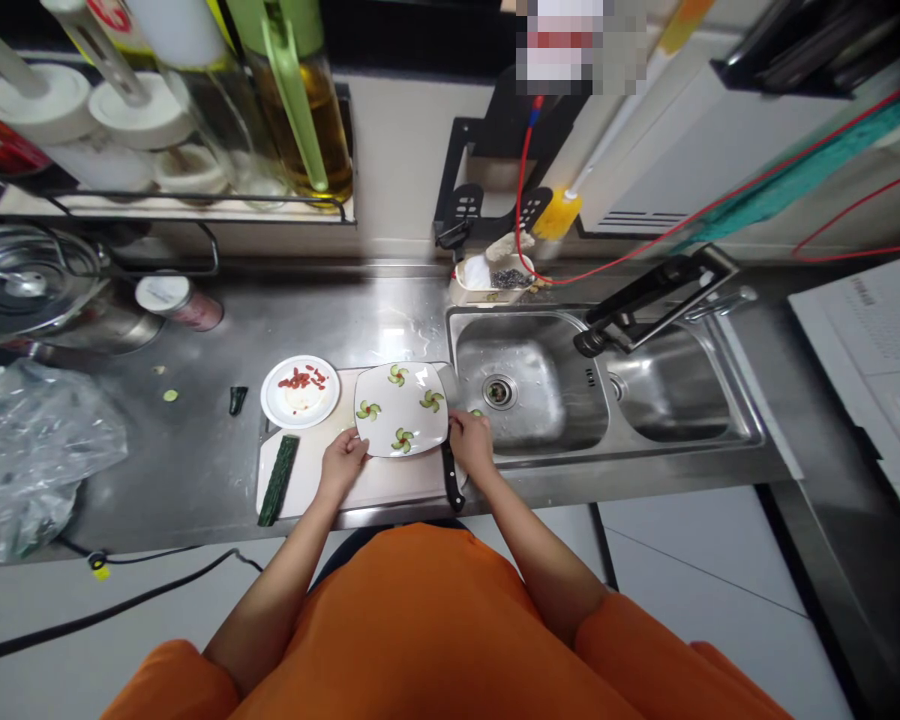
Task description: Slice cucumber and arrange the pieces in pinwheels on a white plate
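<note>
Both my hands grip a white, rounded-square plate (pixel 401 405) by its left and right edges. Four-bladed pinwheels of green slices with red centres lie near its sides. My left hand (pixel 343 465) is closed on the lower left edge, and my right hand (pixel 471 442) pinches the right edge. Under the plate is a white cutting board (pixel 315 480). A knife with a black handle (pixel 454 480) lies by my right hand, its blade mostly hidden. To the left are a piece of cucumber (pixel 278 480) and a small round plate (pixel 300 392) with red pieces.
A double sink (pixel 532 380) with a black faucet (pixel 630 305) is on the right. On the left are a cucumber end (pixel 238 400), a plastic bag (pixel 37 460), a lidded pot (pixel 45 290) and a fallen-looking canister (pixel 180 302). A rack (pixel 195 208) holds bottles above.
</note>
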Motion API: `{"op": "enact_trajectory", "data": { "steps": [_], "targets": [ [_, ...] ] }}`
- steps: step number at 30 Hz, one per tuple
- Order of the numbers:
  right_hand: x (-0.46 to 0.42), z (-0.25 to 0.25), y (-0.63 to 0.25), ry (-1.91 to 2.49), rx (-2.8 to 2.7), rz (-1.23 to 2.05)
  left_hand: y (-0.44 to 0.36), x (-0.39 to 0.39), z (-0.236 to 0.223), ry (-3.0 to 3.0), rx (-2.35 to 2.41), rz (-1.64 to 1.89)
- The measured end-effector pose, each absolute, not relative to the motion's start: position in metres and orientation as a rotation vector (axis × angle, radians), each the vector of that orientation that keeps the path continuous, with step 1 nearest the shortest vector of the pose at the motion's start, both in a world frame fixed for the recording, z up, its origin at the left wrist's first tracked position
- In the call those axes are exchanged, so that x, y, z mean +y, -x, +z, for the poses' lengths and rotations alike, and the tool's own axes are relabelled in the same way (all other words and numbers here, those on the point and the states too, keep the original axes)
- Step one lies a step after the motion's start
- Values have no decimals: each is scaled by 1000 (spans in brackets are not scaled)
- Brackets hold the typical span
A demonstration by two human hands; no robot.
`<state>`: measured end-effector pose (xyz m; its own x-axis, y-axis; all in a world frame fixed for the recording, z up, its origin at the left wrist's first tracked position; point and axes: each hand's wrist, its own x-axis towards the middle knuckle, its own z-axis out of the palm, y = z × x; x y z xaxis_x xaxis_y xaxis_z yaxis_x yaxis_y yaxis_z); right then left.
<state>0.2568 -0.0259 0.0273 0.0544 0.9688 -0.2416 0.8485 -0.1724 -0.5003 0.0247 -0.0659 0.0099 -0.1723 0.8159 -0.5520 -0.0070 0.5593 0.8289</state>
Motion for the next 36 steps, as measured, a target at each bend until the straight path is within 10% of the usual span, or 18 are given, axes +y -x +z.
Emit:
{"op": "enact_trajectory", "data": {
  "steps": [36],
  "targets": [
    [-23, 22, -227, 1265, -432, 1848, -15, -66, 45, -723, 1559, 924]
  ]
}}
